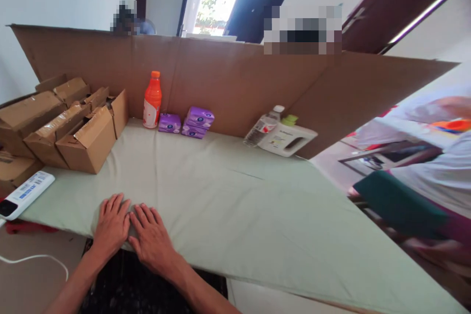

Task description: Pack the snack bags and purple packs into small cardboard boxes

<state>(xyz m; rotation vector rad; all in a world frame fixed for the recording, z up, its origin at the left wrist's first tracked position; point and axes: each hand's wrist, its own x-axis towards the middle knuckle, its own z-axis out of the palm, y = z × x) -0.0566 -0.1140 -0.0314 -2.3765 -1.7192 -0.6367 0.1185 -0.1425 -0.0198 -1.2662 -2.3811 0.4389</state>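
Observation:
My left hand (111, 223) lies flat on the pale green cloth of the table (221, 216), close to the front edge. Beside it, my right hand (151, 235) rests palm down with its fingers stretched out. The thumbs are near each other, and neither hand holds anything. Toward the back stand an orange bottle (152, 100) and several purple tissue packs (198, 117), two of them stacked. Farther right, a clear plastic bottle (263, 127) leans by a white jug (289, 138) with a green cap.
Several cardboard boxes (86, 140) crowd the table's left side. In front of them lies a white device (31, 194), with a white cable (40, 257) below. A tall cardboard panel (221, 83) closes off the back. A person (434, 176) is at the right.

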